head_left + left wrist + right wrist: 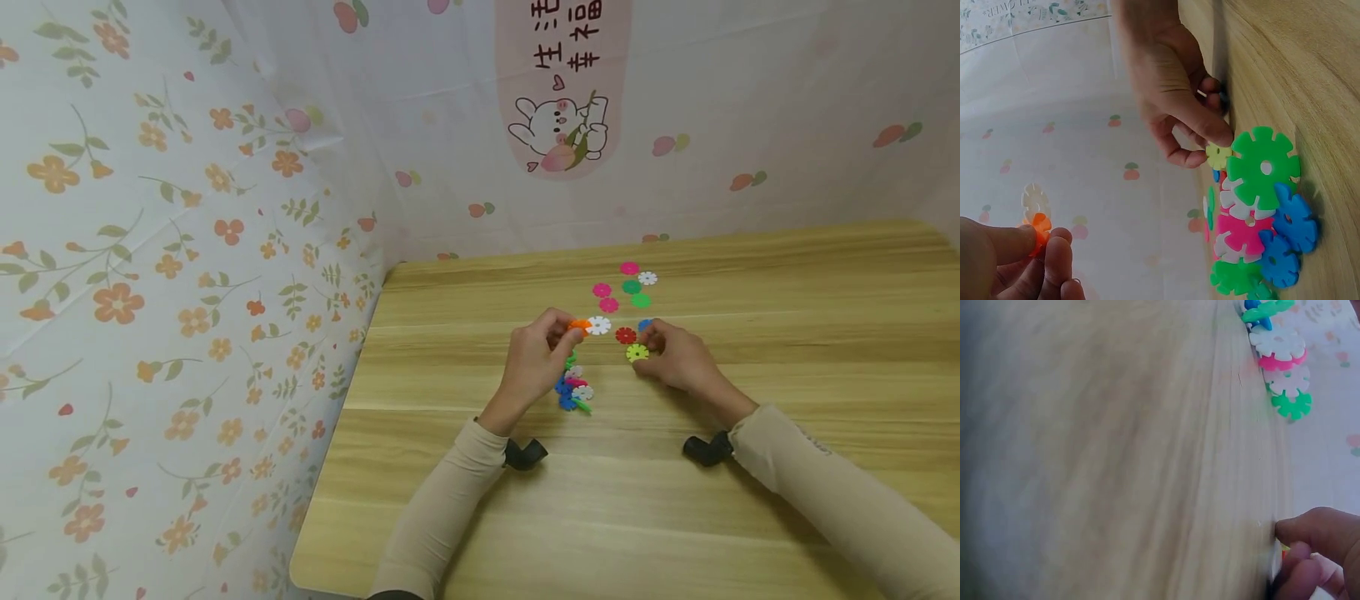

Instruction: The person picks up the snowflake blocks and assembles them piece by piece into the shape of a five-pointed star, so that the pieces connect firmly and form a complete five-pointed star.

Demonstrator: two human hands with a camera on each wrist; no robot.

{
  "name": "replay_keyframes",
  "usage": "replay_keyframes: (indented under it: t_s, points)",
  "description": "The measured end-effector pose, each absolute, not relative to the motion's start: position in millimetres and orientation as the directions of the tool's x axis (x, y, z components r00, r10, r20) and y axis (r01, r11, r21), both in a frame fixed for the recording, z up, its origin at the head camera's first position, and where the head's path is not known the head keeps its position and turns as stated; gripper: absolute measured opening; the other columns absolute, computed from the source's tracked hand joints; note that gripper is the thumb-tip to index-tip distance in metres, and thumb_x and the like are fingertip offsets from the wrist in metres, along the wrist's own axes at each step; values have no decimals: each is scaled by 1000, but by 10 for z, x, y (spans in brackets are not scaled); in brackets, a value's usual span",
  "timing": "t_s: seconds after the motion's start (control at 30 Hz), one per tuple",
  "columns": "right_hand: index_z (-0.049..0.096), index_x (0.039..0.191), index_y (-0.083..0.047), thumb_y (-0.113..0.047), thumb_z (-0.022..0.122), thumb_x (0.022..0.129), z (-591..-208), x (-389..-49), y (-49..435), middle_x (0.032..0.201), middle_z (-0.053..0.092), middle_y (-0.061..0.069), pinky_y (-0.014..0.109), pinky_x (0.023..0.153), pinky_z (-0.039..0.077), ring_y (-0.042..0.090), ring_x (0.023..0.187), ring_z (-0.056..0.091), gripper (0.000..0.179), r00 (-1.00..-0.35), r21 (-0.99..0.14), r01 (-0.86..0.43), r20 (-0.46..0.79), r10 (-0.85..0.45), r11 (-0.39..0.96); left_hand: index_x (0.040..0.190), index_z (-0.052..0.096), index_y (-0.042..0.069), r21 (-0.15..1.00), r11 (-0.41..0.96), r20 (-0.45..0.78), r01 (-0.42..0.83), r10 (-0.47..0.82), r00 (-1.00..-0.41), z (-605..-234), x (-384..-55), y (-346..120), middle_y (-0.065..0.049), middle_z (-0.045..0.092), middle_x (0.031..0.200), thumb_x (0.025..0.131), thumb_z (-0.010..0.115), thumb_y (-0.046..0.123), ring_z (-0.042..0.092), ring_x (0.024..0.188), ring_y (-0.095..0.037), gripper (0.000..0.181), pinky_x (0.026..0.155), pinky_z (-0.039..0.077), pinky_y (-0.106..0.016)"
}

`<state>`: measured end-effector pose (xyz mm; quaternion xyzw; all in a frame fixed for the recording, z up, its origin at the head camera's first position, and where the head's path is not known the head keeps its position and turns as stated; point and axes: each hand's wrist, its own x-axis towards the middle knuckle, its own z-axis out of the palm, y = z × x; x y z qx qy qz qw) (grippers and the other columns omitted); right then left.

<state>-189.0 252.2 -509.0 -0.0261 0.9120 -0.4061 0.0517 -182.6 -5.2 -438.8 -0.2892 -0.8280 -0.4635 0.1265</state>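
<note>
My left hand (536,354) pinches an orange notched plastic disc (1040,232) between thumb and fingers. A white notched disc (598,326) joins its edge, held above the table. My right hand (678,358) is low over the table, thumb and index finger apart beside a yellow disc (637,354). A blue disc (646,325) lies by its index finger, partly covered, and a red disc (626,336) is just left. Below the left hand lies a joined cluster of green, white, pink and blue discs (1244,231). In the right wrist view the right fingertips are partly cut off.
Loose pink (602,290), white (647,278) and green discs (632,287) lie farther back on the wooden table (787,333). Patterned cloth (450,125) hangs behind and along the left side. Black wrist devices (707,450) sit under both forearms.
</note>
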Motion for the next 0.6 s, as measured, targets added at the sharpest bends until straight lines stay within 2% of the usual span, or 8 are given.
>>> replay_keyframes:
  t_s: [0.17,0.33,0.5,0.6]
  points:
    - [56,103,-11,-13,77,82,-5059,-1866,2501,88,63,7,34,64,42,23,77,55,29,-994,-704,-62,-23,-111,708,101,66,7,692,414,464,591,371,-804,-4384,-1823,-43,0,69,77,96,69,17,57,63,1,12,58,48,-14]
    - [61,107,-8,-14,71,90,-4965,-1823,2503,91,69,9,31,66,47,22,81,61,21,-993,-754,-37,-47,-110,655,102,66,7,688,428,448,586,384,-807,-4396,-1828,-41,2,68,76,96,69,16,57,63,0,11,58,48,-15]
    - [63,113,-4,-15,68,95,-4753,-1791,2477,94,67,15,29,67,57,26,79,69,20,-995,-858,-17,-36,-94,513,103,66,8,684,439,440,583,389,-809,-4405,-1839,-43,-2,70,79,97,68,17,57,64,-1,11,59,49,-15]
    - [63,116,-1,-16,67,97,-4581,-1767,2444,95,65,18,31,69,59,26,79,71,24,-997,-918,-34,3,-79,395,104,67,8,675,451,435,583,394,-809,-4402,-1850,-45,0,70,80,97,68,17,57,65,0,11,60,49,-15]
